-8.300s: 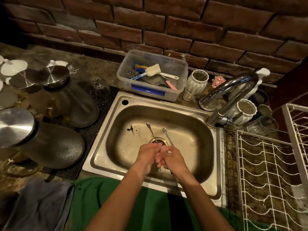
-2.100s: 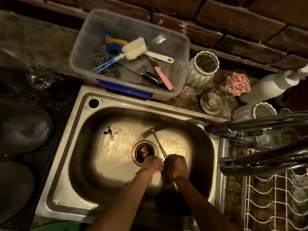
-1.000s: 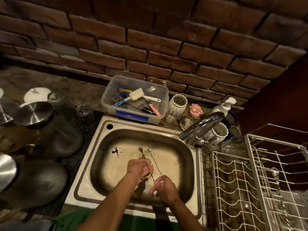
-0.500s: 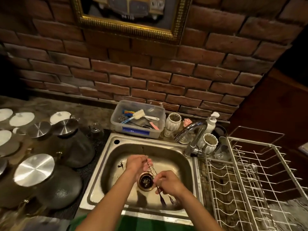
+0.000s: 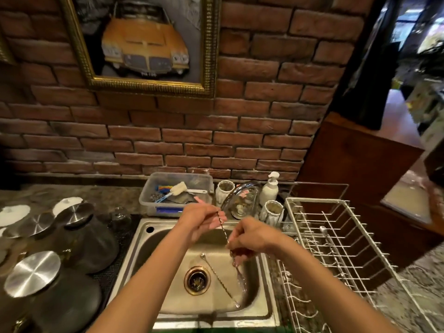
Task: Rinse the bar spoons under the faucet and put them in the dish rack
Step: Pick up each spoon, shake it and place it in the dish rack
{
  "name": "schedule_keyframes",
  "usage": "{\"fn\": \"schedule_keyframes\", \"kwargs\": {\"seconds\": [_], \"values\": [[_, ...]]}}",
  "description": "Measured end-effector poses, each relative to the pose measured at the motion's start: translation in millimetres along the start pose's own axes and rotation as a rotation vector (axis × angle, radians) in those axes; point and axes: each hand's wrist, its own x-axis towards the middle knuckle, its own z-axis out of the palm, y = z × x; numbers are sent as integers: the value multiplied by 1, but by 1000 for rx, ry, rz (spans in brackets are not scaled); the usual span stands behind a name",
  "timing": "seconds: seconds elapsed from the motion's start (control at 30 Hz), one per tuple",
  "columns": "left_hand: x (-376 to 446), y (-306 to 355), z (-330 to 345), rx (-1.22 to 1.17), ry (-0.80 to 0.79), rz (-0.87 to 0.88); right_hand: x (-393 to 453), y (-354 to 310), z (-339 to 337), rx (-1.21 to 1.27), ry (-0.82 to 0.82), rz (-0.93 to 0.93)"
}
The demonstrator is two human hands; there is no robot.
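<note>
Over the steel sink I hold one twisted bar spoon slantwise between both hands. My left hand pinches its upper end, my right hand grips lower down, and the forked end hangs blurred below my right fingers. A second bar spoon lies on the sink floor, running from beside the drain toward the front right corner. The chrome faucet arches behind my hands; I see no water stream. The white wire dish rack stands right of the sink.
A clear tub with brushes and sponges sits behind the sink, beside white ribbed cups and a soap pump bottle. Dark pots with steel lids crowd the left counter. A framed car picture hangs on the brick wall.
My hands have lifted one spoon higher above the sink, and the other spoon now lies on the sink floor. The camera has tilted up, showing more wall and the picture.
</note>
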Motion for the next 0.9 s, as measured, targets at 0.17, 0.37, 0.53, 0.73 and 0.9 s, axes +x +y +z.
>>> {"fn": "schedule_keyframes", "kwargs": {"seconds": [0.17, 0.37, 0.53, 0.73, 0.9], "values": [[-7, 4, 63, 88, -73, 14, -36, 21, -40, 35, 93, -18], [-9, -10, 152, 163, -167, 14, -81, 64, -86, 92, 203, 21], [-11, -31, 220, 227, -271, -23, -114, 106, -119, 48, 339, 63], [2, -67, 280, 352, -254, -51, -135, 151, -138, 25, 447, 143], [15, -89, 304, 528, -184, -83, -129, 182, -146, -89, 481, 216]]}}
